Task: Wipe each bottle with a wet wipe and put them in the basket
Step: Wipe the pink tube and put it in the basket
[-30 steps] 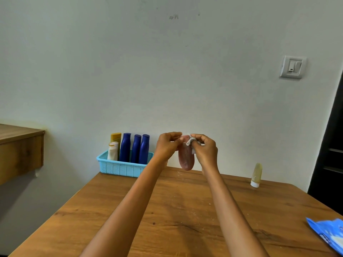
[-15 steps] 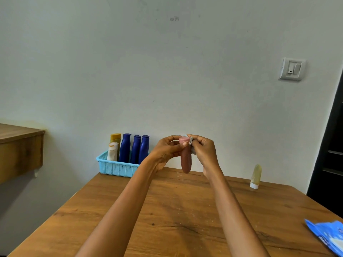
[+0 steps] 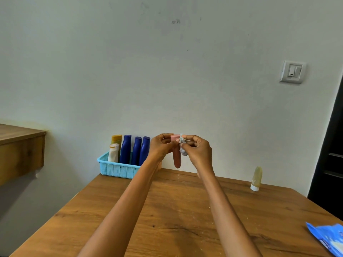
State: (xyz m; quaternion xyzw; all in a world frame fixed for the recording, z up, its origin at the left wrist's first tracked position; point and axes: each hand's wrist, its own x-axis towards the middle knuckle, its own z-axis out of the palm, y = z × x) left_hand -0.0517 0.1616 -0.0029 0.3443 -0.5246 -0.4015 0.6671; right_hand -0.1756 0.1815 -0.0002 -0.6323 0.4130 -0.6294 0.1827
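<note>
Table [image 3: 167,219] of brown wood fills the lower frame, pushed against a pale wall [image 3: 167,71] that carries a light switch [image 3: 292,71]. A wooden shelf [image 3: 20,145] juts in at left, and a dark door [image 3: 332,154] edges the right side. On the table's far left corner sits a light blue basket [image 3: 118,168] holding three dark blue bottles [image 3: 136,151], a yellow bottle [image 3: 116,139] and a white bottle [image 3: 113,153], all standing upright. A blue wipes packet [image 3: 326,238] lies at the near right edge. A pale yellow bottle [image 3: 256,178] stands on its white cap near the far right edge, well apart from the basket. Above the table's far side, a person's two bare arms reach forward. The left hand [image 3: 159,148] curls its fingers around the top of a pink bottle [image 3: 176,154], which hangs with its cap end up, clear of the table. The right hand [image 3: 198,152] pinches a crumpled white wipe [image 3: 182,147] between thumb and fingertips, pressing it against the bottle's cap.
</note>
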